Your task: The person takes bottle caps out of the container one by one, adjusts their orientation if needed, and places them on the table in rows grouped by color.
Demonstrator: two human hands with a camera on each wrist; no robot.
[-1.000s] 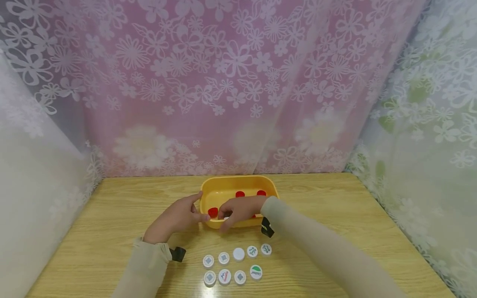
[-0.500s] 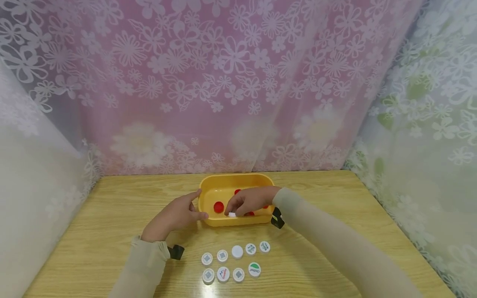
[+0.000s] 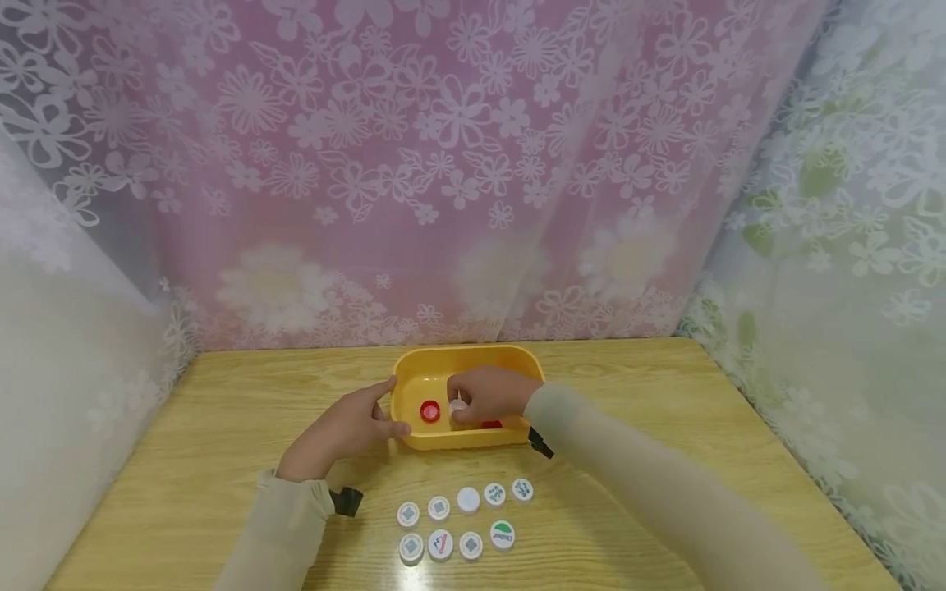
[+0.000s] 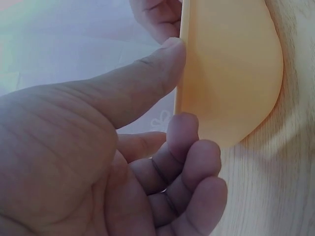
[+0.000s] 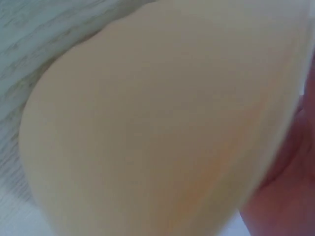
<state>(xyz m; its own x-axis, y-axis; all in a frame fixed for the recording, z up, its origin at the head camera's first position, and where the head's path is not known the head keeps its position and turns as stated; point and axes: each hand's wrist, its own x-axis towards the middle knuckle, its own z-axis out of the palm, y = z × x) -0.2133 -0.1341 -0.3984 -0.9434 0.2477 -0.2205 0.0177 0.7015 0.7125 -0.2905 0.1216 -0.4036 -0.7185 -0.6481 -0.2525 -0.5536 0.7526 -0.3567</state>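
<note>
In the head view a yellow plastic basin [image 3: 424,364] stands on the table. My left hand [image 3: 343,428] holds its front left corner, index fingertip at the left wall and thumb at the front. The left wrist view shows the thumb on the rim of the basin [image 4: 231,64] and the other fingers curled by its outer wall. Reaching inside, my right hand [image 3: 493,392] pinches a white bottle cap [image 3: 457,405] between thumb and fingers. A red bottle cap [image 3: 430,411] lies left of it; another red cap [image 3: 491,424] is partly covered by the hand.
Two rows of white bottle caps, several with printed tops, lie in front of the basin, among them a plain cap [image 3: 468,500] and one with green print [image 3: 502,535]. A floral curtain [image 3: 458,205] hangs behind the wooden table [image 3: 628,394].
Inside the basin my right hand has shifted away from the front wall with the white cap. The left red cap moved off the corner and now shows a paler centre. My left hand stays put.
</note>
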